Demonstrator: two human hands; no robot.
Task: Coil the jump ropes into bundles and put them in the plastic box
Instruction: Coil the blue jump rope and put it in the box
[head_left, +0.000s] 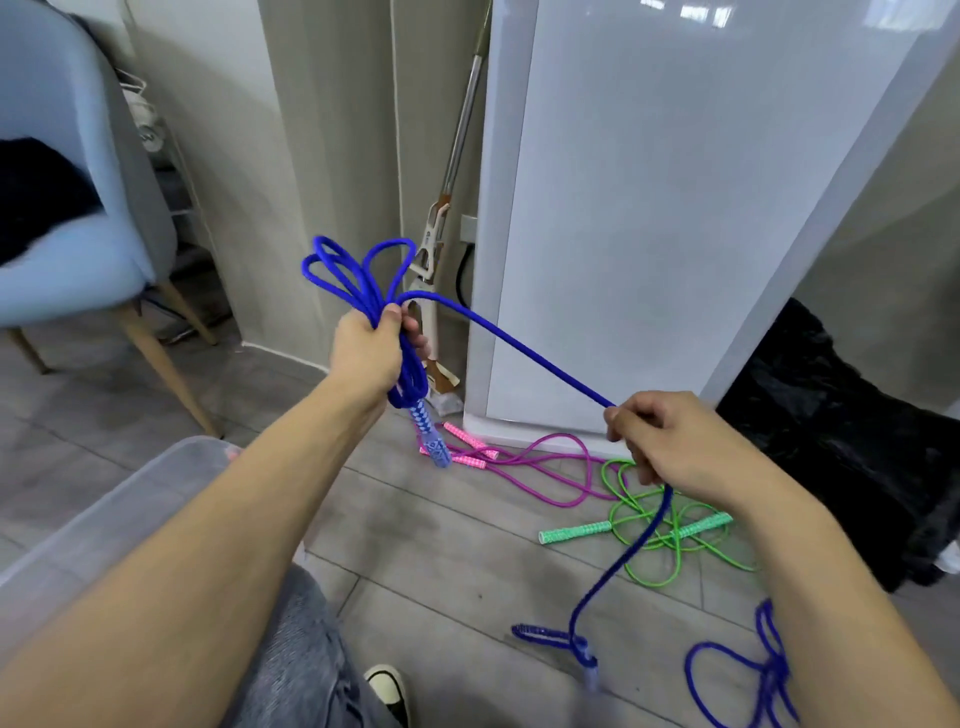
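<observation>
Gripping looped blue jump rope (363, 291) in left hand (366, 353), right hand (670, 447) pinching its strand, patterned handle dangling

Blue jump rope (519, 344) partly coiled in raised loops, pink rope (540, 467) and green rope (649, 525) tangled on floor, clear plastic box (104, 509) lower left

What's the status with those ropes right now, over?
Left hand grips coiled blue rope; right hand pinches its free strand. Pink rope, green rope on floor. Nothing blocking plastic box.

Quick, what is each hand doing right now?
Left hand: grips the coiled loops of the blue jump rope.
Right hand: pinches the loose stretch of that same rope.
</observation>
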